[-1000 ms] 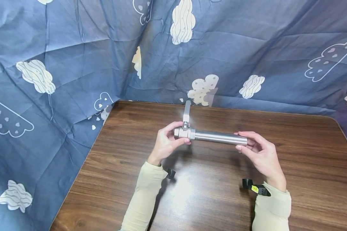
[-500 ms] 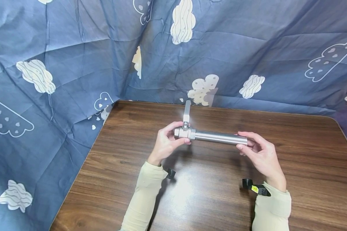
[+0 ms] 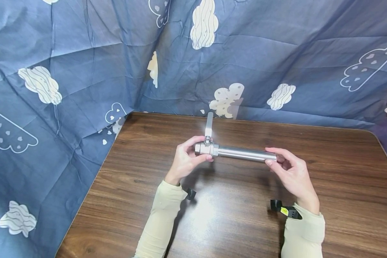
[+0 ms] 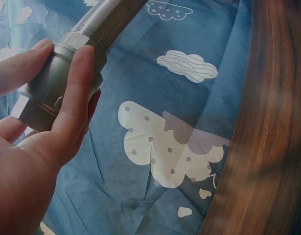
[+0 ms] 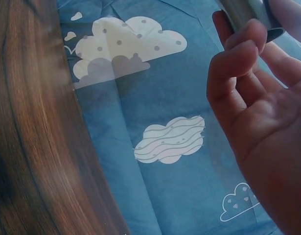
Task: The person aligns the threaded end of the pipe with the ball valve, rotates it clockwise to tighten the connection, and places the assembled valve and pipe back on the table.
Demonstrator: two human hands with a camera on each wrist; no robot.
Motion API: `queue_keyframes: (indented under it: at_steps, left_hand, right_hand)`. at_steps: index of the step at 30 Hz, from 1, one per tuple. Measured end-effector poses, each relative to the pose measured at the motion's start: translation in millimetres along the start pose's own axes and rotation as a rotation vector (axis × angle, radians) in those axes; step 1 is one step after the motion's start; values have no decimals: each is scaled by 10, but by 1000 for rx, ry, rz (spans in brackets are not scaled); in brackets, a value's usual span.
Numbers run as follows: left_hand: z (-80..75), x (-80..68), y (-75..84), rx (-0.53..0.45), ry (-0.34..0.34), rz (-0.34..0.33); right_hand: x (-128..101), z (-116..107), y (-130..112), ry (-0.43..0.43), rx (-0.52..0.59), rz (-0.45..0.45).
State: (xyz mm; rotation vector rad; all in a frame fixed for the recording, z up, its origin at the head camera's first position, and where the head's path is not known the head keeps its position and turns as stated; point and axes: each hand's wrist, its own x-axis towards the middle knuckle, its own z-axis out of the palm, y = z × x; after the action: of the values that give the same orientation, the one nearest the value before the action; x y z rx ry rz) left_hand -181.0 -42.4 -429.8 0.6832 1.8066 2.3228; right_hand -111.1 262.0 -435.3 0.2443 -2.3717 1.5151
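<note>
A silver ball valve (image 3: 207, 149) with a straight lever handle (image 3: 209, 124) is joined to a shiny metal pipe (image 3: 246, 154) on its right side. My left hand (image 3: 184, 159) grips the valve body between thumb and fingers; the lever points away toward the back. At the pipe's far end, my right hand (image 3: 291, 170) pinches it with thumb and fingertips. Valve and pipe are held above the table, nearly level, tilting slightly down to the right. In the left wrist view, the threads (image 4: 99, 36) show where pipe meets valve. The right wrist view shows the pipe's open end (image 5: 275, 34).
The brown wooden table (image 3: 116, 200) lies under both arms. A blue cloth (image 3: 84, 53) printed with white clouds hangs along its back and left edges. A small black camera (image 3: 275, 205) is strapped at the right wrist, another black piece (image 3: 191, 194) at the left.
The right fingers have shifted slightly around the pipe's end, and its thumb now sits a little further right. The left hand and the valve have hardly moved.
</note>
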Motion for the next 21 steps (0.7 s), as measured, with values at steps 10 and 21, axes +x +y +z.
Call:
queue_keyframes:
  at_steps: [10,21]
  left_hand:
    - [11,0,3,23,-5,6]
    - [13,2,4,43,-12,10]
  right_hand:
    - [11,7,-7,26,-55,73]
    - [36,32,-9,32,-28,97]
